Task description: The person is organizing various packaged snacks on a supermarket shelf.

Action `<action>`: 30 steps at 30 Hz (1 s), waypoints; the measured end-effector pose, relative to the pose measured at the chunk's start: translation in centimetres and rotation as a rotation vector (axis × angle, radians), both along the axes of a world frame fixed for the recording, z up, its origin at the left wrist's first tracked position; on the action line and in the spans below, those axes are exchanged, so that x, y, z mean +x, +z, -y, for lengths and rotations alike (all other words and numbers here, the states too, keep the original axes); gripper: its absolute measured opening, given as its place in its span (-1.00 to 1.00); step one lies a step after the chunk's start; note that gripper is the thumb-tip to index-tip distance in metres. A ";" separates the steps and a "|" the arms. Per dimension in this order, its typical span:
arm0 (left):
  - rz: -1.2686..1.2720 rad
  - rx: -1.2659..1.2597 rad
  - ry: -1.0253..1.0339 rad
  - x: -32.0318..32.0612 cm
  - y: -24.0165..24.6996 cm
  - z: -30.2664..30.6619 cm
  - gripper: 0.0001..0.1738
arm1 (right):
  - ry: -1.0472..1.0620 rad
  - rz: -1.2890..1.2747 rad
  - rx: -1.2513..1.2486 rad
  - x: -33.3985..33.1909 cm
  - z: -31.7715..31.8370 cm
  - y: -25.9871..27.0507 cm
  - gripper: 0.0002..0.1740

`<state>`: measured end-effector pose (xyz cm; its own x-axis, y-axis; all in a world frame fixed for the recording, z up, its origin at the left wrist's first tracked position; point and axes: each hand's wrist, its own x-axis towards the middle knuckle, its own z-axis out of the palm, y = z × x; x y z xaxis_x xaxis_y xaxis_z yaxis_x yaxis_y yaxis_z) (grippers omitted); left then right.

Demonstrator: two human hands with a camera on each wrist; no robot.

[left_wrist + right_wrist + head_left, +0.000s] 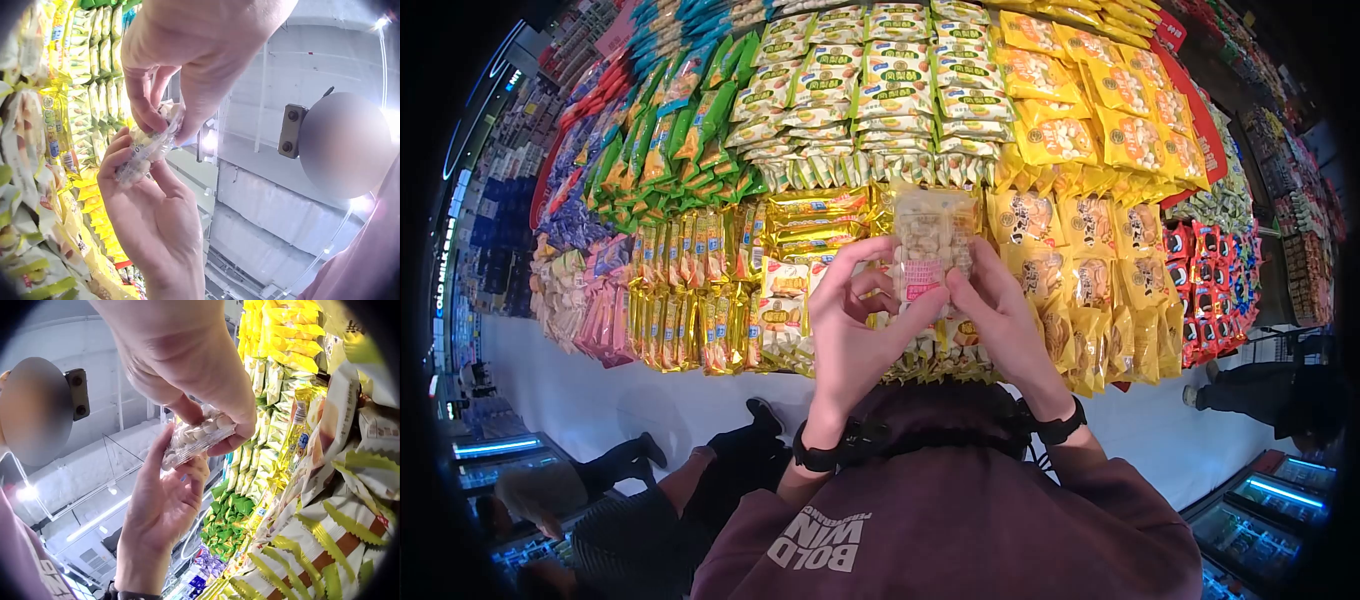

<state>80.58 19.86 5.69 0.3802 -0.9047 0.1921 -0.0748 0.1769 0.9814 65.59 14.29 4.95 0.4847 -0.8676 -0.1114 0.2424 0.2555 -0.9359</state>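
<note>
Both hands hold one clear packet [930, 245] of small pale round snacks with a pink label, raised in front of a wall of snack bags. My left hand [895, 285] pinches its left side with thumb and curled fingers. My right hand [975, 280] grips the right side the same way. In the left wrist view the left hand [159, 119] pinches the packet [150, 144] from above, and the right hand [134, 169] cups it from below. In the right wrist view the right hand [219, 425] clamps the packet [197, 437], with the left hand [175, 469] beneath it.
The display wall carries green bags [680, 130], white-green bags [880, 90], yellow bags [1100, 130], gold packs [690, 300] and red packs [1210, 290]. Another person's legs in black shoes [740, 430] stand on the pale floor. Lit freezer cases [1270, 500] sit at the sides.
</note>
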 end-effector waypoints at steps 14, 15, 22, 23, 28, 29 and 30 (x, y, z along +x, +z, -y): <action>-0.150 0.033 -0.120 0.6 -0.1 0.3 -0.33 | -0.075 0.005 -0.108 -1.2 0.7 1.2 -0.32; -0.186 0.036 -0.133 0.6 -0.2 0.4 -0.33 | -0.086 -0.007 -0.110 -1.2 0.7 1.4 -0.30; -0.216 0.036 -0.164 0.9 -1.0 0.3 -0.31 | -0.075 -0.016 -0.155 -1.5 0.6 1.6 -0.25; -0.194 0.044 -0.160 1.0 -1.1 0.3 -0.30 | -0.082 -0.011 -0.148 -1.4 0.6 1.4 -0.25; -0.161 0.047 -0.172 1.1 -0.4 0.3 -0.27 | -0.075 -0.095 -0.165 -1.7 0.7 1.4 -0.31; -0.153 0.039 -0.178 1.3 -0.6 0.2 -0.28 | -0.074 -0.097 -0.195 -1.6 0.8 0.9 -0.33; -0.145 0.031 -0.184 1.6 -1.1 0.1 -0.30 | -0.072 -0.098 -0.225 -1.7 0.8 0.6 -0.36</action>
